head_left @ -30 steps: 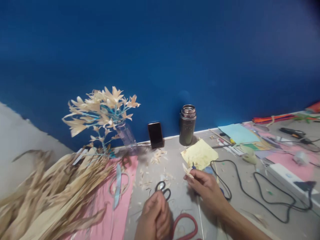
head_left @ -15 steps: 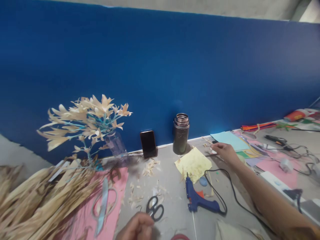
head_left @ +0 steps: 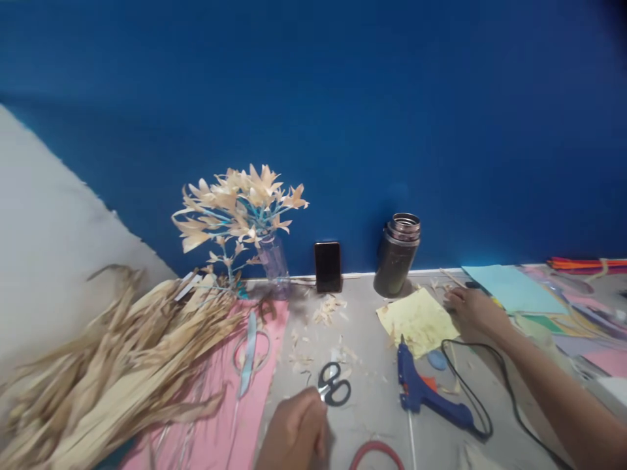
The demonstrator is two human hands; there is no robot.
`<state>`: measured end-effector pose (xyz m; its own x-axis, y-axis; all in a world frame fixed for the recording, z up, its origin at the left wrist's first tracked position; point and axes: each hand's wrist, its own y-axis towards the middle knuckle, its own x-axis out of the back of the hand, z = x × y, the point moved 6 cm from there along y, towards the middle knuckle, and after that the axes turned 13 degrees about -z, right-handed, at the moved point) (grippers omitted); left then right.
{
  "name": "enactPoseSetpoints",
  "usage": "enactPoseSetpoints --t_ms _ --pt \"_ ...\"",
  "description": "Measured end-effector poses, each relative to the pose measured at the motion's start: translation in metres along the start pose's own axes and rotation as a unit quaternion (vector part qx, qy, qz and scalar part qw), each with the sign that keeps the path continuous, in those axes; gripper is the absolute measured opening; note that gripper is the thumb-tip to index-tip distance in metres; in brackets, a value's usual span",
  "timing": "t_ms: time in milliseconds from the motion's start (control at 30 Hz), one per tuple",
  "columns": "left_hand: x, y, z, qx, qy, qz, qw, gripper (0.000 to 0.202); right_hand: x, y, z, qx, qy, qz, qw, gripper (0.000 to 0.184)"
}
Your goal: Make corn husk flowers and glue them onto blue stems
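My left hand [head_left: 296, 427] is closed in a loose fist low in the middle of the head view, just left of scissors [head_left: 339, 393] with black handles on the table. What it holds, if anything, is hidden. On the right, my right hand [head_left: 477, 310] reaches to the table by a yellow sheet of paper [head_left: 416, 316]. Its fingers are drawn together, and anything between them cannot be made out. A small dark piece lies just beyond it. Between the hands rests a blue glue gun [head_left: 431, 398], its black cord looping rightward.
Dried husks [head_left: 122, 365] cover the left side beside pink paper [head_left: 255, 405]. Pale husk flowers [head_left: 240, 202] lean from a clear bottle [head_left: 275, 264]. A phone [head_left: 328, 266] and an open flask [head_left: 396, 254] stand along the blue wall. Coloured sheets [head_left: 514, 290] lie right.
The view has turned left, so things appear farther right. More of my left hand shows beside the scissors. My right hand has drawn slightly nearer to me beside the yellow paper.
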<state>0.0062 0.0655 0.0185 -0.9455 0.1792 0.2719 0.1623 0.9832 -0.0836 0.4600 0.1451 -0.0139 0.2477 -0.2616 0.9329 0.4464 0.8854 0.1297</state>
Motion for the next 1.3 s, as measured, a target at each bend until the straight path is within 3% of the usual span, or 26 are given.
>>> enactPoseSetpoints --t_ms 133,300,567,833,1033,1167,1233,1300 --pt "0.011 0.008 -0.011 -0.026 0.038 -0.016 0.999 0.041 -0.006 0.011 0.008 0.019 0.002 0.014 1.0 0.025" --pt "0.013 0.006 -0.004 -0.031 0.055 -0.005 0.998 0.041 -0.021 0.014 0.016 0.025 0.024 0.045 0.998 0.03" --pt "0.007 0.008 0.002 -0.025 0.054 0.002 0.998 0.041 -0.015 -0.002 -0.01 0.009 0.023 0.055 0.998 0.029" --pt "-0.007 0.004 -0.009 -0.025 0.052 0.031 0.998 0.04 -0.018 -0.011 -0.01 0.025 0.025 0.04 0.999 0.032" --pt "0.015 0.009 -0.007 -0.015 0.002 -0.057 0.998 0.024 0.006 -0.021 -0.006 0.009 0.015 0.01 1.0 0.024" --pt "0.037 0.022 -0.01 -0.039 -0.03 -0.107 0.993 0.043 0.047 -0.049 0.013 -0.017 0.012 -0.073 0.997 0.04" --pt "0.042 0.027 -0.008 -0.024 -0.08 -0.115 0.99 0.049 0.06 -0.08 0.042 0.013 0.053 -0.075 0.996 0.037" --pt "0.031 0.02 -0.006 0.035 -0.177 -0.074 0.981 0.058 0.06 -0.123 0.085 0.048 0.182 -0.042 0.981 0.033"
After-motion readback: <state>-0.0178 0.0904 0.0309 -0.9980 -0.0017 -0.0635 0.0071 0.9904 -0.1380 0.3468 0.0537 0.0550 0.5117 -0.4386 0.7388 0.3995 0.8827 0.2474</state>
